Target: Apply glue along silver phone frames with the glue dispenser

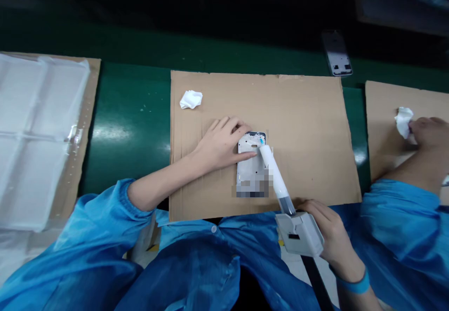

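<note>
A blurred patch hides the lower end of the frame [251, 161], the left hand [220, 145] covers its left edge, the right hand's [331, 236] palm is behind the dispenser [298, 231], and a co-worker's hand [426, 131] is cut by the right edge.

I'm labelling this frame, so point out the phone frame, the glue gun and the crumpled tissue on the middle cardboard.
phone frame [249, 161], head view, bare middle plate.
glue gun [277, 180], head view, white tube.
crumpled tissue [191, 99], head view, its centre.
</note>
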`<state>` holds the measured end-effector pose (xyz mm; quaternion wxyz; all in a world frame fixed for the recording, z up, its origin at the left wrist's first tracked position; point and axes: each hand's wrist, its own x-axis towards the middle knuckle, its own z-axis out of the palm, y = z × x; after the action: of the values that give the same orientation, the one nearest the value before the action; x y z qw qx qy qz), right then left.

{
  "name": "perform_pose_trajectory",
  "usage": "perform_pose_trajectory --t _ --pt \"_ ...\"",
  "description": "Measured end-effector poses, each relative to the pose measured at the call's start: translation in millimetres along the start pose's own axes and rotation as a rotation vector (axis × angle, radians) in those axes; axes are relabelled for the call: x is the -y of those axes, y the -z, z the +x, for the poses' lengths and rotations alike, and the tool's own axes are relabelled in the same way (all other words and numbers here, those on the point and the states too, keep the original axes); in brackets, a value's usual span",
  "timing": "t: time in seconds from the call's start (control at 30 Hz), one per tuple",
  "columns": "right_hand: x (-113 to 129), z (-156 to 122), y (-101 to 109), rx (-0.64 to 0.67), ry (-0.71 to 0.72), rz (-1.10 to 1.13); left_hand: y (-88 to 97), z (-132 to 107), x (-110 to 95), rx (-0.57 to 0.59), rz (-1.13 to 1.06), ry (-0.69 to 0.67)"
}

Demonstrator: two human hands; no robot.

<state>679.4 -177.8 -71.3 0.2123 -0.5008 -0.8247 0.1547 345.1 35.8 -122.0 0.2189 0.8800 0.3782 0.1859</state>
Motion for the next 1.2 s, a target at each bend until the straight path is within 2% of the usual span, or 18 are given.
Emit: perform_pose_trajectory --t 0.97,1.2 --pt "-2.0 -9.8 -3.2 0.01 -0.061 0.052 1.3 0.6 -0.7 -0.004 0.011 -0.005" --pt "0.2 -3.9 -3.1 0.001 -0.041 0.041 0.7 0.6 -0.8 -0.007 0.011 -0.01"
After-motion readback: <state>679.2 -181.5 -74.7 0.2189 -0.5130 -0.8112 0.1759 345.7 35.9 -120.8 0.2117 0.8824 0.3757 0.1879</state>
